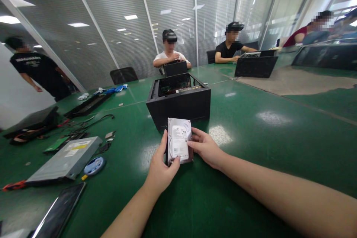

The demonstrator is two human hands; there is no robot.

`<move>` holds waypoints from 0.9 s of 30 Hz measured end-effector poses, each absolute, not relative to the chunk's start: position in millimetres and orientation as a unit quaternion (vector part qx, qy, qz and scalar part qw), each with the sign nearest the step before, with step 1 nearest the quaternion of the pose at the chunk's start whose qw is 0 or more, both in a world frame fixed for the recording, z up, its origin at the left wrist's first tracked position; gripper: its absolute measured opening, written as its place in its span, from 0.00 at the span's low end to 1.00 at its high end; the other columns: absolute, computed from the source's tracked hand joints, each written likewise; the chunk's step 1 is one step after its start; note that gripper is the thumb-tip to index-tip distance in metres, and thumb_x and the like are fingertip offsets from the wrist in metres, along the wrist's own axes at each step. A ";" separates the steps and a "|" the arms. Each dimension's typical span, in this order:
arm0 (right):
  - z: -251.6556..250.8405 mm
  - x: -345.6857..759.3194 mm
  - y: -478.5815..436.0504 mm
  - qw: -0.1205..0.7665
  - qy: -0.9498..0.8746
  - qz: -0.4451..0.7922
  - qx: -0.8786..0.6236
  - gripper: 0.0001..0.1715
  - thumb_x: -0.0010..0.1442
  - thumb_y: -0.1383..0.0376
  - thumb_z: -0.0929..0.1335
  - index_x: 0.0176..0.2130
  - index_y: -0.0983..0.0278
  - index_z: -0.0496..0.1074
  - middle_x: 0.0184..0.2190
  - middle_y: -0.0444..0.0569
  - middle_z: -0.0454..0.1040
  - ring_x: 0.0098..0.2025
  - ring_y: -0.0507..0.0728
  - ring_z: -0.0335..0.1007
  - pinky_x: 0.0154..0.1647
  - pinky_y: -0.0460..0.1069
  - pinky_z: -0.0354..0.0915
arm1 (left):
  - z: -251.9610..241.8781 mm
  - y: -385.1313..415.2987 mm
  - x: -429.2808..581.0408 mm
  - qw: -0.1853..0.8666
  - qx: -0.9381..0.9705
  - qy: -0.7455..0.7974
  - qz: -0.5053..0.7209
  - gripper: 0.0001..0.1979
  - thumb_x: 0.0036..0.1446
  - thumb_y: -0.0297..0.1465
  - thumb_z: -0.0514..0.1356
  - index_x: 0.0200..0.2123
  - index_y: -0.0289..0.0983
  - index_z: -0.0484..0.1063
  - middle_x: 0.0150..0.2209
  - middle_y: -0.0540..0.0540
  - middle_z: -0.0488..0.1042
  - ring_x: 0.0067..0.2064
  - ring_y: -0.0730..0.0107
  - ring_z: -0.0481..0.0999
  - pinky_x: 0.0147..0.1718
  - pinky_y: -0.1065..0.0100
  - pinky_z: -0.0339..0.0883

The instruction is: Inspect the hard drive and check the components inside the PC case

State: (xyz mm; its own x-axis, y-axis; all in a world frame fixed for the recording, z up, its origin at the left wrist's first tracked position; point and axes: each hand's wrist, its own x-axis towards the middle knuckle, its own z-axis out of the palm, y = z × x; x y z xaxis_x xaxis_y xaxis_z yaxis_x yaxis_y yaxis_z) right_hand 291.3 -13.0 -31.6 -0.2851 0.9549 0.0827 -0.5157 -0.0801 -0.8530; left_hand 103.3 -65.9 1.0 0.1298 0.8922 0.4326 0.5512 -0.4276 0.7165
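Observation:
A silver hard drive (180, 139) with a white label faces me, tilted up above the green table. My left hand (161, 167) grips its left edge and lower corner, the thumb lying over the bottom of the label. On the other side my right hand (205, 147) holds the right edge, thumb on the front and fingers behind. Just beyond the drive stands a black computer case (180, 106), open at the top, with parts partly visible inside. The drive overlaps the case's near face in view.
Left on the green table (237, 193) lie an optical drive (67, 158), a round blue container (95, 166), a phone (60, 212), a red-handled tool (13, 186), a green circuit board (57, 144) and cables. Across sit people (171, 55) with other black cases (256, 65).

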 end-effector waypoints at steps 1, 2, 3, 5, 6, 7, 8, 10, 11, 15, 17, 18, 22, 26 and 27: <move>-32.7 291.3 -12.6 0.538 -0.412 0.686 -0.267 0.39 0.50 0.66 0.76 0.59 0.61 0.64 0.44 0.52 0.77 0.43 0.59 0.76 0.47 0.59 0.71 | 0.3 -64.1 101.9 0.195 0.716 0.506 0.440 0.42 0.55 0.31 0.62 0.70 0.40 0.46 0.66 0.37 0.62 0.62 0.51 0.68 0.58 0.49 0.65; -33.2 291.3 -12.4 0.538 -0.410 0.686 -0.267 0.39 0.50 0.66 0.76 0.59 0.62 0.64 0.44 0.52 0.77 0.42 0.60 0.76 0.46 0.59 0.72 | -0.6 -62.4 100.3 0.195 0.707 0.514 0.446 0.41 0.55 0.31 0.62 0.70 0.40 0.48 0.65 0.37 0.63 0.61 0.51 0.69 0.58 0.49 0.66; -33.1 291.4 -12.4 0.537 -0.410 0.687 -0.267 0.40 0.50 0.65 0.77 0.59 0.62 0.64 0.43 0.52 0.77 0.42 0.60 0.77 0.45 0.59 0.72 | -1.8 -60.6 98.8 0.196 0.698 0.519 0.452 0.41 0.55 0.31 0.62 0.69 0.40 0.49 0.64 0.37 0.64 0.61 0.51 0.70 0.57 0.49 0.67; -31.6 291.8 -12.7 0.534 -0.409 0.692 -0.263 0.39 0.49 0.65 0.77 0.58 0.62 0.65 0.44 0.53 0.77 0.41 0.60 0.77 0.44 0.59 0.73 | -4.7 -57.3 96.0 0.198 0.689 0.523 0.462 0.40 0.56 0.32 0.62 0.69 0.40 0.50 0.63 0.36 0.66 0.59 0.50 0.71 0.55 0.48 0.69; -30.6 292.3 -12.8 0.531 -0.407 0.696 -0.261 0.39 0.50 0.64 0.77 0.58 0.63 0.65 0.44 0.53 0.77 0.42 0.60 0.77 0.44 0.58 0.73 | -6.0 -55.9 95.1 0.198 0.686 0.524 0.464 0.40 0.56 0.32 0.63 0.69 0.40 0.50 0.63 0.36 0.66 0.58 0.50 0.72 0.54 0.48 0.70; -29.6 292.8 -12.8 0.530 -0.404 0.699 -0.260 0.38 0.50 0.64 0.77 0.58 0.63 0.65 0.44 0.54 0.77 0.42 0.60 0.77 0.44 0.58 0.73 | -7.1 -54.8 94.5 0.199 0.685 0.524 0.466 0.40 0.56 0.33 0.63 0.69 0.40 0.51 0.62 0.36 0.67 0.58 0.51 0.73 0.54 0.49 0.71; -28.7 293.3 -12.7 0.527 -0.401 0.702 -0.261 0.38 0.50 0.64 0.77 0.58 0.63 0.65 0.45 0.54 0.77 0.42 0.60 0.77 0.43 0.57 0.73 | -7.7 -54.2 94.3 0.198 0.683 0.526 0.467 0.40 0.56 0.33 0.63 0.69 0.40 0.51 0.62 0.36 0.68 0.58 0.51 0.73 0.53 0.49 0.71; -26.9 294.1 -12.9 0.522 -0.397 0.707 -0.264 0.38 0.51 0.64 0.77 0.59 0.62 0.65 0.46 0.55 0.77 0.42 0.59 0.78 0.43 0.56 0.73 | -7.4 -54.1 95.4 0.197 0.678 0.532 0.467 0.39 0.56 0.34 0.63 0.68 0.40 0.52 0.61 0.35 0.68 0.58 0.51 0.73 0.53 0.50 0.72; -25.9 294.3 -13.4 0.519 -0.397 0.709 -0.265 0.38 0.51 0.64 0.77 0.59 0.62 0.65 0.46 0.55 0.77 0.42 0.59 0.78 0.43 0.56 0.73 | -6.4 -54.7 96.5 0.196 0.676 0.536 0.466 0.40 0.55 0.35 0.64 0.68 0.40 0.52 0.61 0.35 0.68 0.58 0.50 0.73 0.53 0.49 0.71; -19.4 293.3 -19.9 0.508 -0.395 0.724 -0.250 0.41 0.52 0.64 0.77 0.61 0.62 0.62 0.47 0.55 0.77 0.41 0.57 0.78 0.44 0.55 0.73 | -0.1 -60.5 101.5 0.167 0.679 0.571 0.430 0.50 0.50 0.41 0.68 0.69 0.37 0.46 0.63 0.30 0.64 0.62 0.43 0.67 0.57 0.41 0.64; -14.6 292.0 -26.1 0.495 -0.397 0.738 -0.230 0.41 0.51 0.65 0.77 0.60 0.63 0.63 0.48 0.55 0.77 0.42 0.57 0.78 0.46 0.56 0.72 | 2.6 -64.0 102.8 0.132 0.686 0.589 0.405 0.57 0.45 0.44 0.70 0.70 0.36 0.41 0.64 0.28 0.61 0.63 0.38 0.63 0.58 0.37 0.59; -11.8 291.2 -29.7 0.486 -0.400 0.746 -0.219 0.40 0.51 0.66 0.77 0.60 0.63 0.64 0.49 0.55 0.76 0.44 0.57 0.78 0.47 0.56 0.71 | 3.5 -65.6 103.0 0.115 0.690 0.593 0.398 0.60 0.44 0.45 0.70 0.71 0.37 0.39 0.64 0.27 0.59 0.64 0.36 0.61 0.58 0.35 0.58; 0.0 288.0 -44.4 0.440 -0.405 0.785 -0.157 0.38 0.51 0.70 0.76 0.59 0.62 0.67 0.55 0.56 0.73 0.50 0.58 0.75 0.51 0.55 0.68 | 4.3 -69.3 102.8 0.079 0.699 0.587 0.400 0.64 0.42 0.45 0.71 0.71 0.39 0.31 0.66 0.28 0.51 0.67 0.34 0.54 0.59 0.34 0.54; 5.3 286.8 -51.0 0.396 -0.367 0.838 -0.075 0.37 0.51 0.73 0.73 0.59 0.62 0.67 0.59 0.56 0.69 0.57 0.59 0.69 0.61 0.57 0.59 | 5.0 -66.5 100.1 0.067 0.692 0.592 0.408 0.58 0.47 0.41 0.68 0.71 0.39 0.31 0.64 0.30 0.53 0.65 0.38 0.58 0.60 0.36 0.55; 4.7 287.0 -50.4 0.392 -0.358 0.844 -0.073 0.36 0.51 0.72 0.73 0.59 0.62 0.68 0.59 0.56 0.70 0.57 0.59 0.69 0.62 0.57 0.58 | 5.8 -64.6 98.0 0.065 0.690 0.598 0.403 0.57 0.47 0.41 0.67 0.71 0.38 0.33 0.63 0.31 0.55 0.64 0.40 0.59 0.60 0.38 0.56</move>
